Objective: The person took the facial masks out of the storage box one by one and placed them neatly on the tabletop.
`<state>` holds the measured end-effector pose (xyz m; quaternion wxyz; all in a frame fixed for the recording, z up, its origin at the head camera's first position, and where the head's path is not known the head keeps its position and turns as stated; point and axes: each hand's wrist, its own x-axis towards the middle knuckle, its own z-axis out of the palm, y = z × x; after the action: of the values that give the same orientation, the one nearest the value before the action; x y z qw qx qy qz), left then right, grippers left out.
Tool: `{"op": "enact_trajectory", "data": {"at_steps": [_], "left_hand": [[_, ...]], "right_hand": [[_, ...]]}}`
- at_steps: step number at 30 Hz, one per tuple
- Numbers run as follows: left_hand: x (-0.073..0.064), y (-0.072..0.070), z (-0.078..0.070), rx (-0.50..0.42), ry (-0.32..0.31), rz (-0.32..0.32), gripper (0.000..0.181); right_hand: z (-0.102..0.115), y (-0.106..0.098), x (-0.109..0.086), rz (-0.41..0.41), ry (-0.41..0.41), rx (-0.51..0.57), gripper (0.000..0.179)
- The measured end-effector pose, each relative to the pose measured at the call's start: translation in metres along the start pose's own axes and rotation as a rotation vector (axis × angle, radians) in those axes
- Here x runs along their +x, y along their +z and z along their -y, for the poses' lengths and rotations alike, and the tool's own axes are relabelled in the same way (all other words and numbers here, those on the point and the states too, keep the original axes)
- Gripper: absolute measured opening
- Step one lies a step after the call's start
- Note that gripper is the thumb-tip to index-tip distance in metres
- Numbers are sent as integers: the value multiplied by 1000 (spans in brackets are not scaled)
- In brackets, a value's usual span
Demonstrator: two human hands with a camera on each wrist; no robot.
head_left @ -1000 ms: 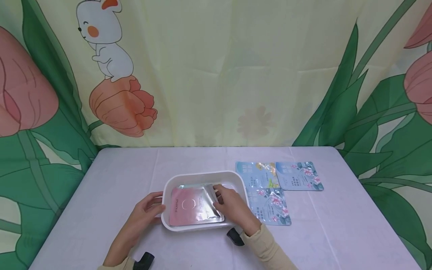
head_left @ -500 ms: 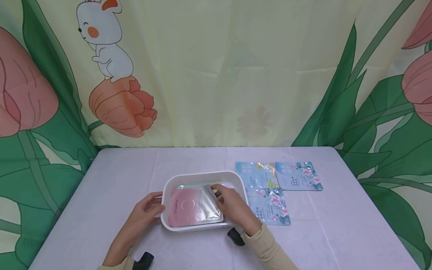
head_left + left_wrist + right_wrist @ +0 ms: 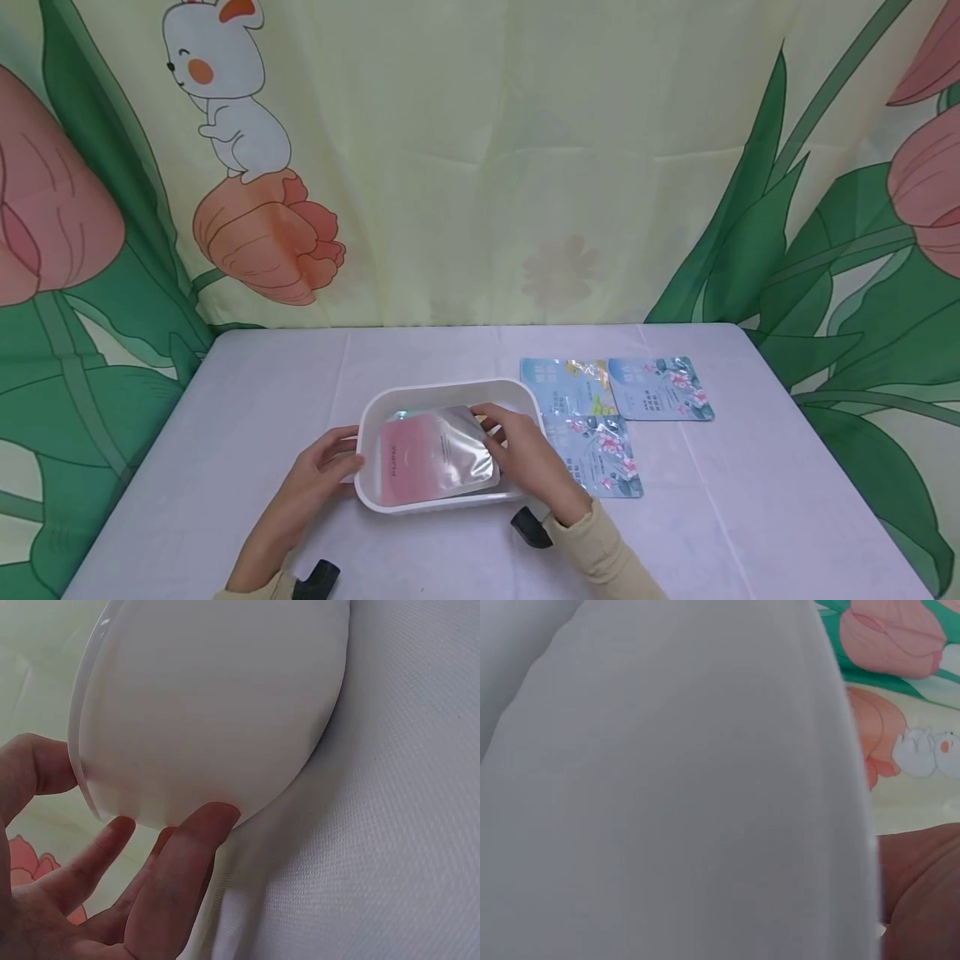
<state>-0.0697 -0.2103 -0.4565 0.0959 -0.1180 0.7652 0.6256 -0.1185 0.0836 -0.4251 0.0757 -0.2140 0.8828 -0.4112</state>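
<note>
A white plastic tray [image 3: 442,388] stands on the table, its left end held by my left hand [image 3: 321,468]. In the left wrist view the thumb is at the rim and the fingertips lie against the outer wall [image 3: 217,712]. My right hand [image 3: 525,458] reaches into the tray and pinches the right edge of a pink and silver face mask packet [image 3: 427,458]. That packet is slightly tilted, with the edge of another packet showing behind it. In the right wrist view the tray wall [image 3: 705,787] hides most of the hand.
Right of the tray lie three blue floral face mask packets: one behind [image 3: 570,387], one at the far right [image 3: 660,388] and one in front [image 3: 600,458]. A white cloth covers the table [image 3: 720,533]. A printed curtain [image 3: 465,167] hangs behind it.
The right edge of the pink and silver packet has risen in my right hand, and the packet has turned slightly. My left hand stays at the tray's left end.
</note>
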Motion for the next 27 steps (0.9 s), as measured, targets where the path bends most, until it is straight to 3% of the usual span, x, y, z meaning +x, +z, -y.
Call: {"op": "enact_trajectory", "data": {"at_steps": [8, 27], "left_hand": [[0, -1, 0, -2, 9, 6, 52], [0, 0, 1, 30, 1, -9, 53]], "right_hand": [[-1, -6, -3, -28, -66, 29, 37], [-5, -28, -12, -76, -49, 59, 40]]}}
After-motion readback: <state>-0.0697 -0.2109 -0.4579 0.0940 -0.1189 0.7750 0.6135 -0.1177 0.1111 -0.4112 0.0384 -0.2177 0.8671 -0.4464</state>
